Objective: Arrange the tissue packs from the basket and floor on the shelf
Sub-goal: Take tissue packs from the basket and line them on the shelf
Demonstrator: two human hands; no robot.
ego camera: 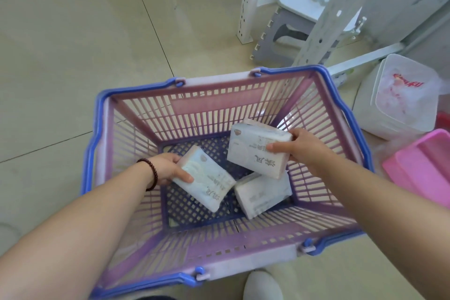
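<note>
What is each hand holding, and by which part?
Left hand grips one tissue pack by its near end; right hand grips another pack by its right end.

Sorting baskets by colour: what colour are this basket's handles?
Blue handles on the pinkish-purple basket, clearest in the head view.

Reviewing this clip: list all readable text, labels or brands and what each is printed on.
"清风", seen upside down: tissue pack in the right hand.
Similar large characters, too blurred to confirm: tissue pack in the left hand.
Faint print, unreadable: third pack on the basket floor.
Red script, upside down, illegible: clear plastic container.
</note>
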